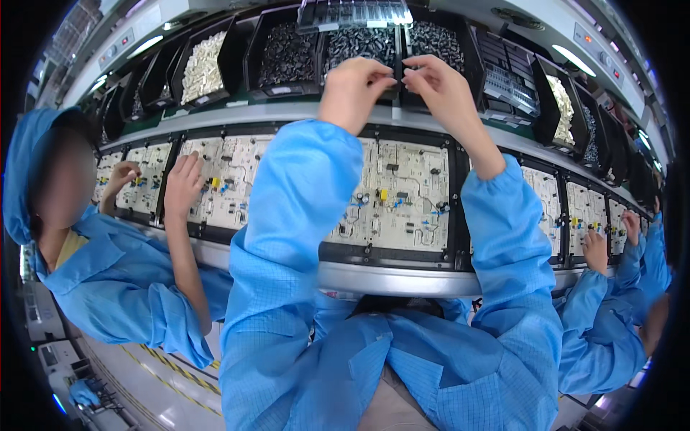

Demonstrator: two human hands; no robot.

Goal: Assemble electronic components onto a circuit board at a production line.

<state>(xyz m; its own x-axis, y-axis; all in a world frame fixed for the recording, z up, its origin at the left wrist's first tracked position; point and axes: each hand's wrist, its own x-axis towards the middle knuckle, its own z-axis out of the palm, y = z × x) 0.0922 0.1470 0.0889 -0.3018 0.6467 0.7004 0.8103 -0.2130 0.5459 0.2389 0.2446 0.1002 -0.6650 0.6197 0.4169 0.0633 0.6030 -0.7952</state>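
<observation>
Both hands reach forward, over the front edge of the parts bins. My left hand is in front of a bin of small black parts, thumb and fingertips drawn together in a pinch. Opposite it, a short gap away, my right hand curls its thumb and fingers in front of another bin of black parts. Whatever either pinch holds is too small to make out. Below my wrists lies a pale circuit board in a black frame, carrying a yellow block, blue pieces and several black components.
A clear plastic tray rests atop the middle bins. Bins of white parts stand at both sides. More framed boards run along the metal-edged line. Co-workers in blue work at left and right.
</observation>
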